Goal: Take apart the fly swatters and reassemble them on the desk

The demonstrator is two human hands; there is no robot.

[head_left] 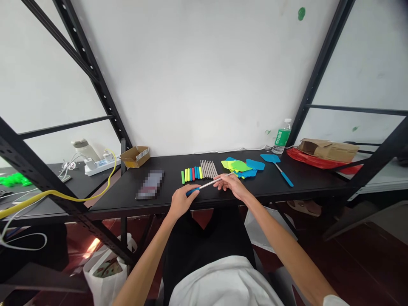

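In the head view, the left hand (183, 200) has its grip closed around a blue handle (192, 192), from which a metal rod (208, 184) slants up to the right; the right hand (234, 185) has its grip closed on the rod's far end, pinching it with the fingers; both are held above the near edge of the black surface (178, 161); just beyond them lie a row of coloured handles (193, 174) and a row of bare rods (208, 169), the latter close to the right fingers; a heap of blue and yellow-green flat heads (240, 166) crowds the space beyond the right hand; further right lies a complete blue swatter (278, 168), with a water bottle (282, 137) behind it and a cardboard package (328, 148) on a red bag (314, 161); to the left sit an open carton (135, 157) and a pixelated flat device (151, 185); a yellow cable (60, 194) crosses the black frame (68, 204) at far left.
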